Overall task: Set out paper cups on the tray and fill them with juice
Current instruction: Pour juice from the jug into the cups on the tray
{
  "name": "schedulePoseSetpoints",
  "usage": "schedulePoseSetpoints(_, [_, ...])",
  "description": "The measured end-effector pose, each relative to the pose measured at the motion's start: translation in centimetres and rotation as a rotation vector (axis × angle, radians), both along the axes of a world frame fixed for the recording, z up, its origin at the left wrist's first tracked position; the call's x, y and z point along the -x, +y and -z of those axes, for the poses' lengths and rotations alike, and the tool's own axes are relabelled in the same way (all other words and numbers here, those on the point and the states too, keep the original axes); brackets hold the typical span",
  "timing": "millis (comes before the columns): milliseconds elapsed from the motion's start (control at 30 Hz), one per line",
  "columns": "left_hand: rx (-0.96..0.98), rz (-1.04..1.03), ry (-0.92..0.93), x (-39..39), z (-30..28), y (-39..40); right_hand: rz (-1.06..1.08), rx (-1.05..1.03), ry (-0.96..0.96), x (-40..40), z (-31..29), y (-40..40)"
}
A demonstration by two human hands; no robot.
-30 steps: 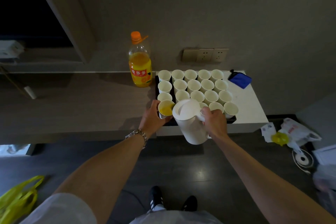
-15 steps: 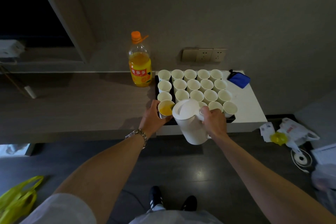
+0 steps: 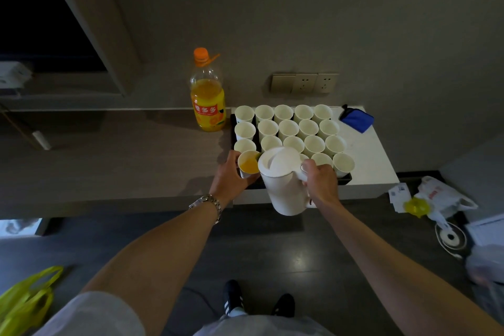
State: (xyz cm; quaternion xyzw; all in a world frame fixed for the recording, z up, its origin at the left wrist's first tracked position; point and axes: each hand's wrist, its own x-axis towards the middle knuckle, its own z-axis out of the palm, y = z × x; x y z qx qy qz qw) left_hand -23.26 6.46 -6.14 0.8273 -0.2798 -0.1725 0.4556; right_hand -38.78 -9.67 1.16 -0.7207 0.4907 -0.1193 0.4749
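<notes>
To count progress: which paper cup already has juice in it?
The cup at the tray's near-left corner, gripped by the left hand; it alone shows orange.

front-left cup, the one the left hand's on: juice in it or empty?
Juice in it: the cup held by the left hand shows orange liquid inside.

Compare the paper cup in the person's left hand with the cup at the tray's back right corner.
The held cup contains orange juice; the back right cup looks empty. The left hand grips the held cup, while nothing touches the back right cup. Both are white paper cups.
</notes>
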Motion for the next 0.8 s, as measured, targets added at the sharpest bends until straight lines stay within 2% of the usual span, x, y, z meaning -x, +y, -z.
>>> schedulePoseSetpoints(200, [-0.023,-0.022,-0.007,-0.5,0.5,-0.1,0.035,-0.064,-0.061,-0.2,-0.6,0.0])
schedulePoseSetpoints(333, [-0.046,-0.016,-0.014,-0.7,0.8,-0.3,0.174,-0.189,-0.146,-0.4,-0.2,-0.4])
schedulePoseSetpoints(467, [-0.057,-0.024,-0.012,-1.0,1.2,-0.4,0.204,-0.230,-0.163,-0.5,-0.3,-0.6])
schedulePoseSetpoints(733, [-0.070,-0.043,-0.016,-1.5,2.4,-1.1,0.030,0.031,-0.036,-0.1,0.2,-1.6])
schedulePoseSetpoints(800, [-0.075,-0.046,-0.010,-1.5,2.7,-1.1,0.055,0.036,-0.026,-0.1,0.4,-2.2])
